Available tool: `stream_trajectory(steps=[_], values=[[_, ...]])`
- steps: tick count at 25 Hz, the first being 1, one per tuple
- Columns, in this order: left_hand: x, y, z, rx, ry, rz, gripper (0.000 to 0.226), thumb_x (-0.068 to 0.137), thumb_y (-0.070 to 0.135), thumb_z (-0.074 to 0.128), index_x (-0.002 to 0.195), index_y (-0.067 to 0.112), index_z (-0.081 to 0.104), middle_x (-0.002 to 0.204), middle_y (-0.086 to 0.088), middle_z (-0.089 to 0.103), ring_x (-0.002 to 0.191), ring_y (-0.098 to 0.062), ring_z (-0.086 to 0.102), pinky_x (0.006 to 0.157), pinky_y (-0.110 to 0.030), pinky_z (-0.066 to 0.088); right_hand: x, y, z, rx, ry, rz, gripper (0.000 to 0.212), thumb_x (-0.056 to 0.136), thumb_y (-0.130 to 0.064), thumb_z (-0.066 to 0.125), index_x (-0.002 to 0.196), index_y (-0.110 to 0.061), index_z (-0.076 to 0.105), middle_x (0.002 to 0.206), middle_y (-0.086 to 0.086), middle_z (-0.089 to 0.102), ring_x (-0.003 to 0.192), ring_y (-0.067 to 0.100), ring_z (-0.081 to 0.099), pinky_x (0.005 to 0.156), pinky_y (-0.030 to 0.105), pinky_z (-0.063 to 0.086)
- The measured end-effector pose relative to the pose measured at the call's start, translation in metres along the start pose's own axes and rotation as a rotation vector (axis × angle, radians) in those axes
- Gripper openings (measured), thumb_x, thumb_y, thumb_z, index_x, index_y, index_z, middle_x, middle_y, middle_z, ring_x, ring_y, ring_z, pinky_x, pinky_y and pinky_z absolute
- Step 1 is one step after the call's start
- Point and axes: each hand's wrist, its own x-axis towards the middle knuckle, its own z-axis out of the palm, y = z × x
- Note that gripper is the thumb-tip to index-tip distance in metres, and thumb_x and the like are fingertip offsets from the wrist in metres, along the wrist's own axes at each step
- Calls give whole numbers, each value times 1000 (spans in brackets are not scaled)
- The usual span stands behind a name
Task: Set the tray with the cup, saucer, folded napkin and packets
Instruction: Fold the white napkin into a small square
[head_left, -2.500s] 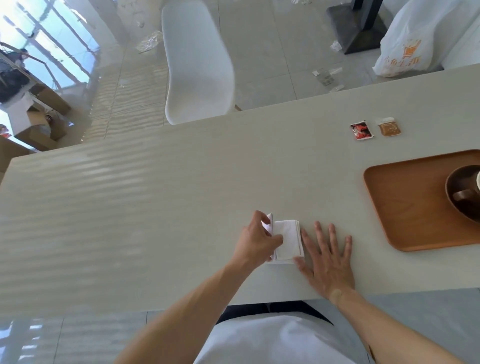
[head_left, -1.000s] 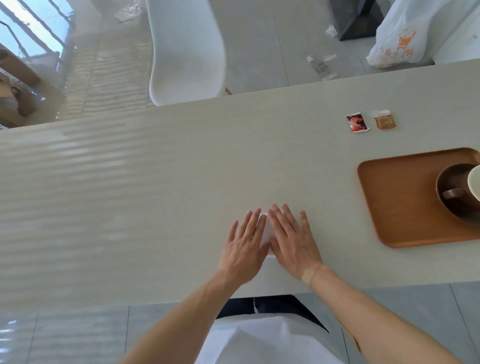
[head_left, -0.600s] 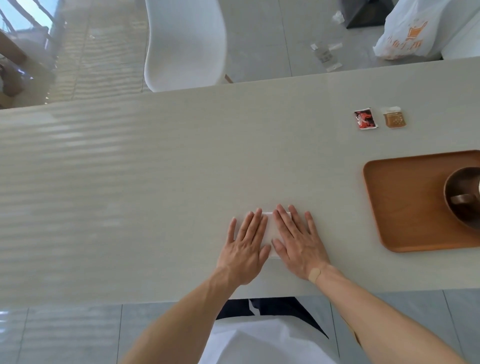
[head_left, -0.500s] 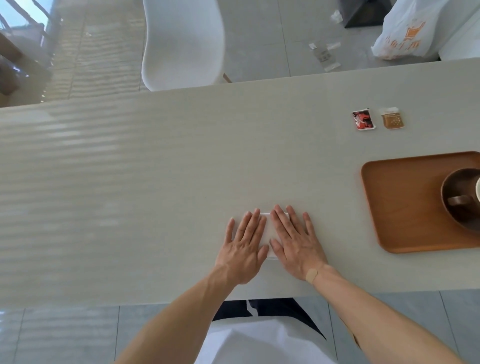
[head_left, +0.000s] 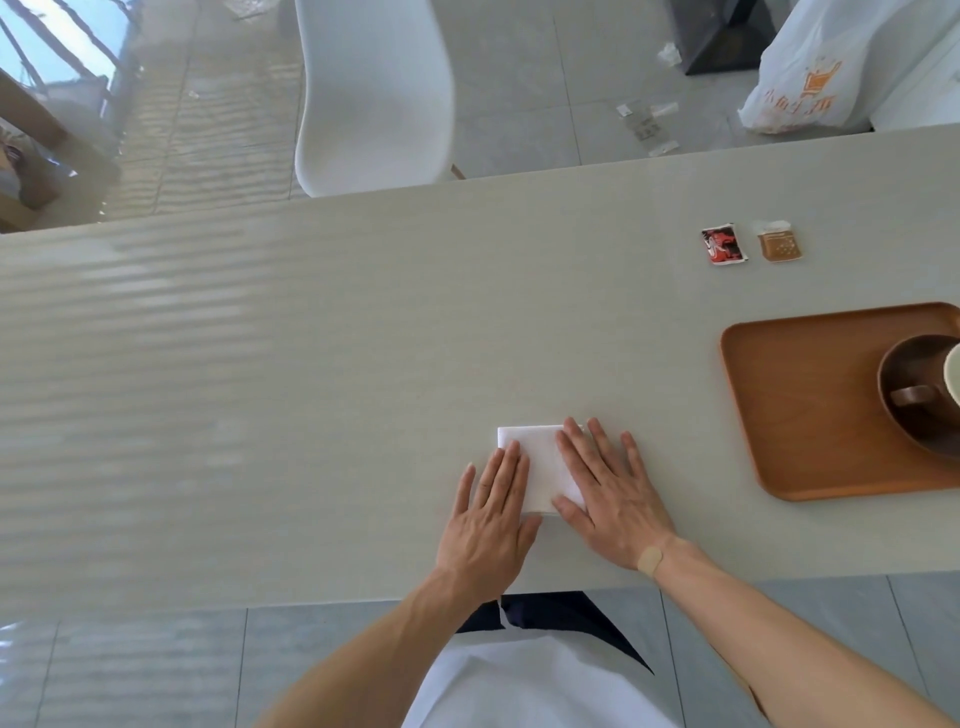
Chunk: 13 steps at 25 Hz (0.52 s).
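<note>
— Napkin (head_left: 540, 462), where does it lie?
— Folded into a white square, flat on the bench (head_left: 311, 364) near its front edge, between the two hands.
— And the hands?
— Left hand (head_left: 488, 512) and right hand (head_left: 608, 488) both lie flat, fingers stretched out, pressing down on the napkin's two sides; nothing is gripped.
— The tray (head_left: 805, 415)?
— Wooden, well off to the right, carrying a dark saucer (head_left: 904, 384) with the cup (head_left: 953, 374) cut off at the frame edge.
— Packets?
— Red packet (head_left: 723, 245) and brown packet (head_left: 778, 245) lie side by side on the bench beyond the tray.
</note>
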Motion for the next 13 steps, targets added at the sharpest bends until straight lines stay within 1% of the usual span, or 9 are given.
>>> stream_trajectory(steps=[2, 6, 7, 10, 11, 12, 13], values=[[0, 0, 1, 16, -18, 4, 66, 102, 49, 9, 155, 11, 1, 164, -5, 0, 151, -19, -2, 118, -47, 5, 1, 0, 3, 13, -8, 13, 75, 97, -58, 22, 154, -21, -10, 162, -6, -18, 150, 20, -12, 119, 53, -6], [3, 2, 5, 10, -77, -34, 68, 100, 53, 9, 154, 13, -3, 164, -5, -6, 150, -22, -6, 117, -47, -3, 2, -1, 7, 31, -17, 28, 74, 97, -57, 22, 154, -22, -11, 162, -9, -20, 150, 19, -13, 119, 53, -7], [5, 1, 5, 19, -94, -41, 69, 100, 54, 9, 154, 14, -8, 163, -4, -10, 150, -22, -9, 117, -47, -6, 3, -1, 7, 32, -13, 39, 74, 96, -57, 22, 154, -23, -11, 162, -10, -21, 150, 18, -14, 119, 53, -7], [8, 0, 4, 45, -143, -42, 69, 97, 56, 3, 145, 21, -32, 157, 1, -33, 145, -17, -28, 114, -47, -21, 3, -4, 3, 22, -30, 43, 74, 95, -59, 17, 152, -24, -16, 160, -11, -26, 148, 17, -20, 119, 52, -9], [8, 0, 4, 56, -138, -37, 69, 97, 56, 3, 143, 21, -35, 156, 1, -35, 144, -16, -31, 114, -47, -23, 3, -4, 2, 18, -34, 39, 75, 95, -60, 15, 152, -24, -17, 159, -11, -28, 148, 17, -20, 119, 52, -10], [7, 0, 1, 63, -127, -26, 70, 96, 56, 3, 143, 21, -35, 156, 1, -36, 144, -15, -31, 114, -48, -22, 3, -3, 0, 20, -32, 38, 75, 94, -61, 16, 153, -25, -15, 160, -10, -25, 149, 18, -18, 119, 51, -10], [6, 0, -2, 54, -108, -15, 71, 96, 57, 6, 145, 21, -32, 156, 2, -35, 145, -15, -29, 116, -50, -18, 4, -3, -5, 30, -22, 44, 77, 93, -62, 19, 154, -25, -8, 163, -8, -16, 150, 19, -11, 120, 50, -7]])
